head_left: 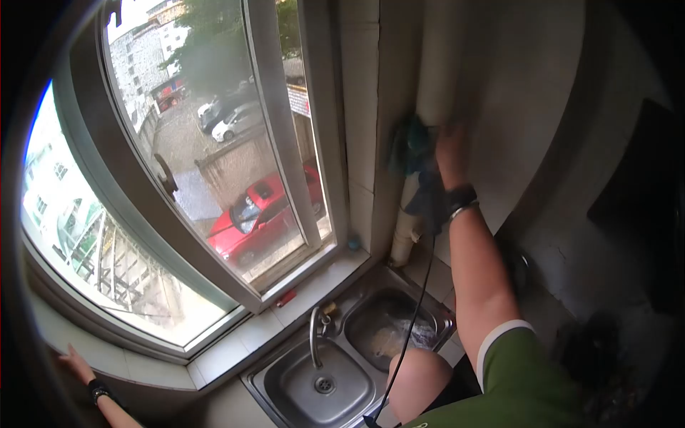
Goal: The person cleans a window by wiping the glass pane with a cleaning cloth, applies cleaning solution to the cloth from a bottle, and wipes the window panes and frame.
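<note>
My right hand (452, 150) is raised at the white vertical pipe (437, 64) in the corner, its fingers closed and partly blurred. It grips a teal cloth (410, 146), which is bunched against the pipe. A dark blue piece (430, 196) hangs below the hand; whether it belongs to the cloth I cannot tell. At the far lower left, my left hand (77, 367) rests on the edge of the tiled sill (157, 367), fingers spread and holding nothing.
Below is a double steel sink (325, 357) with a curved faucet (314, 335); plastic and water show in the right basin. A black cable (410, 328) runs down past my bent knee (419, 385). The window (207, 178) stands on the left. A red object (285, 298) lies on the sill.
</note>
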Action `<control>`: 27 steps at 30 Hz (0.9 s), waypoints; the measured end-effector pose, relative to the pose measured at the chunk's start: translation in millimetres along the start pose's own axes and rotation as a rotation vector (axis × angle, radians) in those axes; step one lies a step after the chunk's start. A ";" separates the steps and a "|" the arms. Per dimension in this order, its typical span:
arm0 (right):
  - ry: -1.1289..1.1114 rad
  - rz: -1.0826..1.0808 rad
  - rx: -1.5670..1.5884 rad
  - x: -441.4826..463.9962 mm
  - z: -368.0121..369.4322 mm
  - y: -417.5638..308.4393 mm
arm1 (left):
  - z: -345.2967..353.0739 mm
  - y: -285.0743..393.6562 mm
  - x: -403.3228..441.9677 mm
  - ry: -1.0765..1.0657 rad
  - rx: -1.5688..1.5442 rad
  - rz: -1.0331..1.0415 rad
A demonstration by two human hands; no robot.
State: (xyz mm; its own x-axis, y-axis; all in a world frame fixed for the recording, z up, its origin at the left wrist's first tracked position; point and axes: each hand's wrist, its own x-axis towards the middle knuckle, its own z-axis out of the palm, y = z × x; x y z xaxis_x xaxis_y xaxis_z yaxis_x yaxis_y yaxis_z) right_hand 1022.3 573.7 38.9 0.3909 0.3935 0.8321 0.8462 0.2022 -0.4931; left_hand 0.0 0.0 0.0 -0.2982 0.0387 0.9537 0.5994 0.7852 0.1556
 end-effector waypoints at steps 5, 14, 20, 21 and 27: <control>-0.376 0.279 -0.174 -53.4 -74.2 -43.9 | -31.6 -21.4 26.4 0.006 0.382 0.326; -0.414 0.019 -0.392 -26.0 -37.8 0.5 | -27.1 -14.7 23.6 -0.016 0.301 0.206; -0.374 0.016 -0.249 -26.1 -29.9 9.5 | -24.6 -14.5 20.4 -0.044 0.141 0.105; -0.337 -0.108 -0.289 -24.3 -27.9 18.3 | -15.5 -24.1 25.0 -0.136 0.224 0.049; -0.518 0.162 0.153 -44.8 -91.8 -63.8 | -24.2 -42.2 63.8 -0.243 0.284 -0.066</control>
State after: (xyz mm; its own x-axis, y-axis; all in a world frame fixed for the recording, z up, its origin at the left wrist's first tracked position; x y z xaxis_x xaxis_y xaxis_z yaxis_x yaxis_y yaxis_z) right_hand 984.1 460.9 56.3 0.2498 0.8116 0.5282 0.7128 0.2151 -0.6676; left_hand -26.3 -45.6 60.5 -0.5174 0.1005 0.8498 0.3532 0.9296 0.1051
